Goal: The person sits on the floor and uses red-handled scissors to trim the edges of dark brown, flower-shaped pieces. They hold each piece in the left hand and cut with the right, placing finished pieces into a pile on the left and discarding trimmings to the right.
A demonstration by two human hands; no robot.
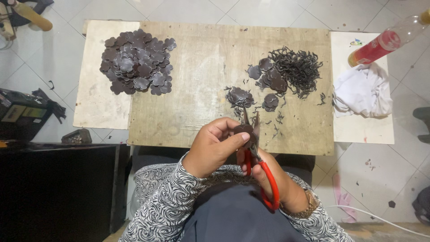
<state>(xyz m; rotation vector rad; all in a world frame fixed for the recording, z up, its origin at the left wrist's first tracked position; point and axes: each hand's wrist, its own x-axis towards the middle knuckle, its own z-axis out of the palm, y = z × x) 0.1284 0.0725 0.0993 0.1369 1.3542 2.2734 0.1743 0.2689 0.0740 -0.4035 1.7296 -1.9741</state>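
The left hand (215,145) was closed around a small dark flower-shaped piece (245,130), pinching it between thumb and fingers just above the near edge of the wooden worktop (197,76). The right hand (268,179) gripped a pair of red-handled scissors (262,168), fingers through the loops, with the blades pointing up and away and meeting the piece at its right side. Just beyond the blades lay two small stacks of trimmed dark pieces (239,96), with thin curled offcuts scattered near them. Farther back and to the right sat a tangled heap of dark trimmings (298,67) with a few more flower shapes at its left edge. A large pile of dark flower-shaped cutouts (136,62) rested well apart on the far left of the worktop. At the right, a crumpled white cloth (363,92) lay on a pale board beside a plastic bottle with red liquid (385,42).
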